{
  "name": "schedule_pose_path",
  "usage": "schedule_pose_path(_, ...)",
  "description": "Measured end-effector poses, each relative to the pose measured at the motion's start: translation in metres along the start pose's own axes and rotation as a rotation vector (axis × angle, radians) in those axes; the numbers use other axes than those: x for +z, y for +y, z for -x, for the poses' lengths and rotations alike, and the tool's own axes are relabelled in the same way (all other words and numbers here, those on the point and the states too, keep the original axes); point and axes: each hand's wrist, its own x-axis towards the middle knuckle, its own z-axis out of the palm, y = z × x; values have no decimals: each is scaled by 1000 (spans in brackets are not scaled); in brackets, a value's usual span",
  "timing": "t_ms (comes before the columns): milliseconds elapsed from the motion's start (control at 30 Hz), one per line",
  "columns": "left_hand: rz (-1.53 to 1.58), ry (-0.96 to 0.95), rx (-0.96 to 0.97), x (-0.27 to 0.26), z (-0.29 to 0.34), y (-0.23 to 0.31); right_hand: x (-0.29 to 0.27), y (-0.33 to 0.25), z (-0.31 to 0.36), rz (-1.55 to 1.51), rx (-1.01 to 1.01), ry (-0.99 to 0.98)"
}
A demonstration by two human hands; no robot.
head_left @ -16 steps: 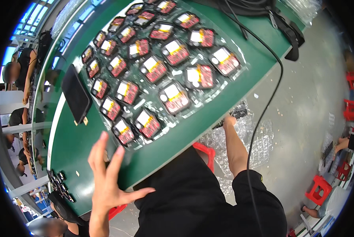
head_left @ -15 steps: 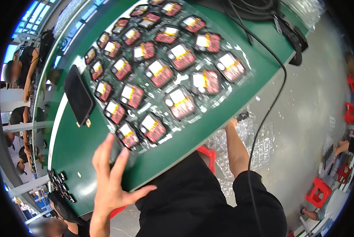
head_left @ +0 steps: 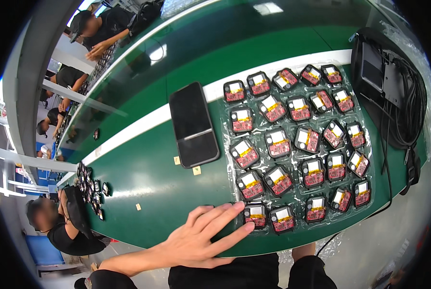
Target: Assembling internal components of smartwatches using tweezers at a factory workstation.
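Note:
My left hand reaches in from the lower left, fingers stretched out and spread, holding nothing that I can see. Two of its fingertips are at the left edge of a small black square electronic unit in the near left corner of a clear plastic blister tray; whether they press on the unit or the tray I cannot tell. Several similar open units fill the tray in rows, each showing a red circuit board, a white block and yellow tape. My right hand is out of view.
A black phone-like slab lies left of the tray on the green table. Farther left is a pile of small dark parts. A black mesh bag with cables lies right. A person sits at the left end.
My view has swung round, so the tray now appears farther right and squarer to me. My left hand has moved in to the tray's near left corner, its fingers now pointing right.

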Motion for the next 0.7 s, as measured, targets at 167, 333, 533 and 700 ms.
schedule_pose_path(167,47,-32,-15,5,-7,9,52,-78,54,-23,44,8)
schedule_pose_path(333,104,19,10,4,-7,6,-77,27,-20,-164,-12,139)
schedule_pose_path(533,-71,295,25,-23,15,-43,-198,-1,5,-403,-135,158)
schedule_pose_path(700,-565,460,-273,-89,64,-197,-345,-113,65,-673,-119,39)
